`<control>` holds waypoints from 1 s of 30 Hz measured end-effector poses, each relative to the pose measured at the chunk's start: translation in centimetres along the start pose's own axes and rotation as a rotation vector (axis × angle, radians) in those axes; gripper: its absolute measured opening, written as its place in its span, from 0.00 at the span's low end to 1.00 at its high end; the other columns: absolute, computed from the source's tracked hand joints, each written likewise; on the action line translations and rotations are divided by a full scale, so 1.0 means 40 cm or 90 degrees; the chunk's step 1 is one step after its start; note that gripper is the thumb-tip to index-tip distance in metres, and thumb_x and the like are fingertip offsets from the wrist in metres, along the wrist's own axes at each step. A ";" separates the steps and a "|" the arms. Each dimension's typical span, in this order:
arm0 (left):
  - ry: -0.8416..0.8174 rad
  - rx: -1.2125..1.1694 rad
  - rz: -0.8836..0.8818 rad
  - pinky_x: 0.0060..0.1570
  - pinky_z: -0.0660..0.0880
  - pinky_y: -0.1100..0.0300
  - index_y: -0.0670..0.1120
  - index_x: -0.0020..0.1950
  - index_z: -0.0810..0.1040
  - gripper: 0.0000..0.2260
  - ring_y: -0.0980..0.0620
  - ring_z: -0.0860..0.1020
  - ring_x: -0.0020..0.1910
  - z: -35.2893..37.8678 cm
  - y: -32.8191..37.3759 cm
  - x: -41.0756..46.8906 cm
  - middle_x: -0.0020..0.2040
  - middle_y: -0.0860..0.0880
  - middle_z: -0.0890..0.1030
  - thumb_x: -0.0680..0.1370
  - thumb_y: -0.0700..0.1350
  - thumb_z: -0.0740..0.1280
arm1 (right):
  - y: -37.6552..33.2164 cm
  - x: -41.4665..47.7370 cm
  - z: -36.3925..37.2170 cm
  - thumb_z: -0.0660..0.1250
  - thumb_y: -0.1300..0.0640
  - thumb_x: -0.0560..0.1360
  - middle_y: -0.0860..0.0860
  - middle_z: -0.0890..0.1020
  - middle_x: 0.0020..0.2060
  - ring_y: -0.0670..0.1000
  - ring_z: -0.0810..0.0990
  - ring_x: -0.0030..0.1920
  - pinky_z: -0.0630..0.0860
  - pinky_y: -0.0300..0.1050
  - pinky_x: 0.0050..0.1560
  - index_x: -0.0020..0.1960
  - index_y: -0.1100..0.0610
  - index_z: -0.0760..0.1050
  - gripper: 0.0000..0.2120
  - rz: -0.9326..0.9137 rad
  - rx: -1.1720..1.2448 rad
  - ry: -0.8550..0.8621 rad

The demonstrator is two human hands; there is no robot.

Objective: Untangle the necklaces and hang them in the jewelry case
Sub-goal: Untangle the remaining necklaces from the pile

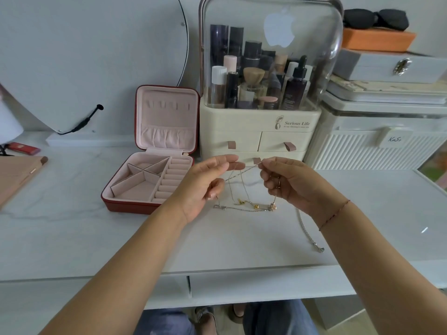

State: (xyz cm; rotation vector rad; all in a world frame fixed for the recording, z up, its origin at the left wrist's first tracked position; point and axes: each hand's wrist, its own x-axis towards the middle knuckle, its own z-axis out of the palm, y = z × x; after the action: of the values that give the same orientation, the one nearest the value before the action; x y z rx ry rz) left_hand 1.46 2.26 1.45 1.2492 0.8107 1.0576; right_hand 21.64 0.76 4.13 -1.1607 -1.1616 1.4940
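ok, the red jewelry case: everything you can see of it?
The jewelry case is square, red outside, lined in pale pink velvety fabric. It lies open on the white table, lid upright at the back. The lid has a row of small hook tabs above a gathered pocket; nothing hangs there. The base has divided compartments on the left and ring rolls on the right, apparently empty. It sits left of the left hand, which does not touch it.

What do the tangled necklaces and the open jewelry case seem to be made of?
Necklaces: thin metal chain, silver-toned and shiny, with gold-coloured beads; the glints suggest metal, though plating or solid cannot be told. Jewelry case: red shell, probably faux leather by its smooth, dull sheen; pink lining looks matte and velvety.
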 end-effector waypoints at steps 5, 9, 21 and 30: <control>-0.070 0.002 0.005 0.24 0.52 0.64 0.45 0.60 0.77 0.13 0.57 0.59 0.21 0.006 0.011 -0.005 0.59 0.48 0.82 0.80 0.39 0.57 | 0.013 -0.009 0.019 0.61 0.59 0.80 0.54 0.80 0.36 0.48 0.78 0.32 0.76 0.38 0.33 0.49 0.61 0.76 0.07 0.028 -0.016 -0.058; -0.129 0.061 0.018 0.26 0.51 0.62 0.44 0.63 0.76 0.14 0.57 0.57 0.22 0.011 0.034 -0.012 0.60 0.47 0.81 0.81 0.38 0.57 | 0.017 -0.016 0.029 0.58 0.64 0.81 0.60 0.83 0.40 0.53 0.82 0.35 0.80 0.42 0.36 0.62 0.59 0.72 0.11 0.047 -0.029 -0.098; -0.072 0.506 0.060 0.61 0.70 0.65 0.54 0.57 0.80 0.14 0.66 0.75 0.58 -0.003 0.115 -0.015 0.56 0.61 0.80 0.74 0.40 0.72 | -0.030 -0.059 -0.007 0.66 0.61 0.78 0.43 0.84 0.38 0.43 0.78 0.45 0.71 0.37 0.55 0.43 0.50 0.83 0.09 -0.233 -0.419 0.181; -0.113 0.997 0.012 0.38 0.69 0.64 0.53 0.56 0.81 0.11 0.62 0.73 0.39 0.003 0.159 -0.017 0.45 0.59 0.80 0.74 0.48 0.71 | -0.062 -0.092 -0.046 0.61 0.63 0.80 0.49 0.72 0.30 0.46 0.69 0.31 0.76 0.39 0.38 0.49 0.62 0.78 0.08 -0.197 -0.055 0.115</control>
State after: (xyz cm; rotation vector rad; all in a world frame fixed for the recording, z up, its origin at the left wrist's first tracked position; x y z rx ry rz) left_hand 0.20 1.56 7.68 2.5577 1.5528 0.1133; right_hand 24.30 -2.14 6.87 -1.0909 -1.2274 1.0924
